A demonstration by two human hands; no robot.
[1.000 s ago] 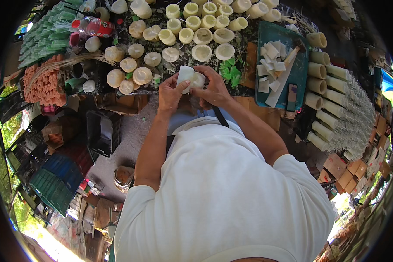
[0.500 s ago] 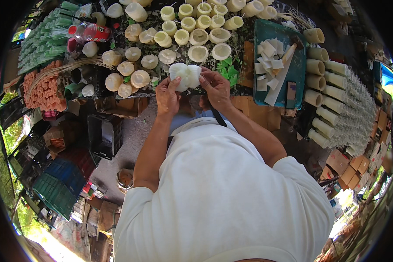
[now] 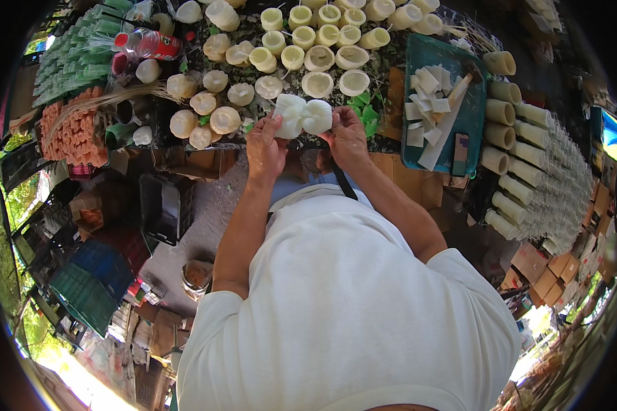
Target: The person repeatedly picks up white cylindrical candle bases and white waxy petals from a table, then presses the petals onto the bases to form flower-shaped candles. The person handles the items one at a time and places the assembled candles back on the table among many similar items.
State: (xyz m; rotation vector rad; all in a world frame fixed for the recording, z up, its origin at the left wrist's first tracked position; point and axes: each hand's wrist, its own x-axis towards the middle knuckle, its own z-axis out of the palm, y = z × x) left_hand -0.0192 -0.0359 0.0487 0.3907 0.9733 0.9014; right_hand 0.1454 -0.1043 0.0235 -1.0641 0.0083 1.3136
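Note:
Both my hands hold a white, waxy-looking piece with two rounded, swirled lobes [image 3: 290,116] over the front edge of the work table. My left hand [image 3: 266,147] pinches its left side, thumb on top. On the other side, my right hand [image 3: 349,139] grips the edge between thumb and fingers. Whether the lobes are one body or two pieces pressed together, I cannot tell. Just beyond stand pale yellow cup-shaped moulds [image 3: 317,84], several with thin wicks. Left of my left hand sit rounder cream moulds [image 3: 225,119].
A teal tray [image 3: 414,63] at the right holds white slabs, a hammer and a dark flat object. Beyond it lie stacked cream tubes [image 3: 506,203]. At the left are green sticks [image 3: 72,61], salmon sticks [image 3: 68,130] and a red-labelled bottle [image 3: 159,46]. A black crate [image 3: 163,205] stands below.
The white piece is turned, so its swirled, rounded lobes now face up instead of a flatter surface. My hands have shifted slightly right in view, as has the table.

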